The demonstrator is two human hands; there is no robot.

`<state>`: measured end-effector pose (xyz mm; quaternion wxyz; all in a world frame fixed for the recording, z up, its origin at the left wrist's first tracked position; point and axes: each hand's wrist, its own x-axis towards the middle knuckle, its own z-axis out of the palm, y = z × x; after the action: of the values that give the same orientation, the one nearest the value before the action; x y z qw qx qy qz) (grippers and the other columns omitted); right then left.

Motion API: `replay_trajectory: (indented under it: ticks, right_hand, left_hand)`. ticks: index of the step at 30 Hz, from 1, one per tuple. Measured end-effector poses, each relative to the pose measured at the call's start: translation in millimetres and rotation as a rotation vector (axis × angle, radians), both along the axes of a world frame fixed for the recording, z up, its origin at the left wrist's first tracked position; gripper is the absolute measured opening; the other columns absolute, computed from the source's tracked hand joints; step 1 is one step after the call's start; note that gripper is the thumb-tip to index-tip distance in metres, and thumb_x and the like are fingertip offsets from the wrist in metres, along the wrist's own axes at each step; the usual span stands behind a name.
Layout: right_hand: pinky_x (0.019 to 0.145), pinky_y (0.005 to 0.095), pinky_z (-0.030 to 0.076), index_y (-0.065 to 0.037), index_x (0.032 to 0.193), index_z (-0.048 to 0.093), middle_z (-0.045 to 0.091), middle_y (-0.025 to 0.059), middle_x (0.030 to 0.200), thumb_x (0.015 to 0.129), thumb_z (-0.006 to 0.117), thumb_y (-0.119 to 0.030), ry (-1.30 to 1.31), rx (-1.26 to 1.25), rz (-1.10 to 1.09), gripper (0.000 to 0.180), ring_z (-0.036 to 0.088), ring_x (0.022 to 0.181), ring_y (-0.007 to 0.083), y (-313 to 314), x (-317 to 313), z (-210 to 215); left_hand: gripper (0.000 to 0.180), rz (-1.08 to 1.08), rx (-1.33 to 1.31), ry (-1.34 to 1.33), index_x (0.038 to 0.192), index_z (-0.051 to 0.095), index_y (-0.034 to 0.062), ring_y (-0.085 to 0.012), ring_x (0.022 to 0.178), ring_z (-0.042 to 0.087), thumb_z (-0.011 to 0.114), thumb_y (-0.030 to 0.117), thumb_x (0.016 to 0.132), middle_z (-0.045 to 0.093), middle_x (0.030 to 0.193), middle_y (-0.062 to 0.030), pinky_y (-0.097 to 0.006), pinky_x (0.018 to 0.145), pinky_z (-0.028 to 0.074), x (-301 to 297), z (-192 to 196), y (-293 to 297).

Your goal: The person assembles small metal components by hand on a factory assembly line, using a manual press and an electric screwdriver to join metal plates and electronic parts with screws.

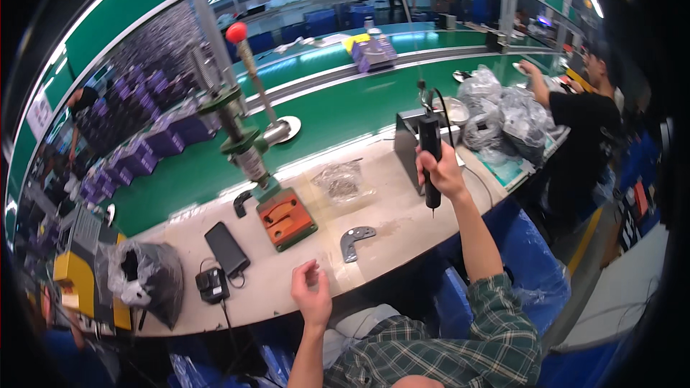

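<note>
My right hand (444, 172) is raised above the workbench and grips a black electric screwdriver (430, 154) upright, its bit pointing down and its cable rising from the top. My left hand (310, 293) hovers over the near edge of the bench (402, 208) with the fingers loosely curled and nothing in it. A flat grey metal bracket (354, 241) lies on the bench between the two hands. Beyond it sits an orange fixture block on a green base (286, 217), under a green hand press with a red-knobbed lever (237, 33).
A clear bag of small parts (341, 182) lies mid-bench, a grey box (407, 145) behind my right hand. A black phone (226, 248), a small black charger (212, 284) and a dark plastic bag (147, 277) sit left. A green conveyor (338, 104) runs behind. Another person (582, 136) works at right.
</note>
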<state>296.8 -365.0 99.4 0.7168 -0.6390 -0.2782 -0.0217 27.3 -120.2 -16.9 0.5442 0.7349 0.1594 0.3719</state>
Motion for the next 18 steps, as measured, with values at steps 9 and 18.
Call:
replay_trajectory:
  ticks: [9,18]
  right_hand:
    - [0.072,0.0366,0.055,0.001,0.114,0.06,0.069,0.0082,0.087,0.084,0.084,-0.026,-0.23,-0.205,-0.5,0.046,0.068,0.075,0.0219,50,0,-37]
    - [0.102,0.0474,0.046,0.001,0.128,0.062,0.061,0.0188,0.123,0.083,0.076,-0.007,-0.811,-0.452,-0.585,0.048,0.056,0.122,0.0368,50,-70,-61]
  left_hand:
    - [0.035,-0.064,0.211,0.211,0.119,0.064,0.0,-0.0254,0.092,0.06,0.074,0.008,0.087,0.064,0.109,-0.0135,-0.036,0.083,0.051,-2,17,1]
    - [0.023,0.519,0.223,0.007,0.121,0.063,-0.0026,-0.0142,0.1,0.059,0.063,0.003,0.1,0.064,0.112,-0.0063,-0.03,0.091,0.049,-124,45,95]
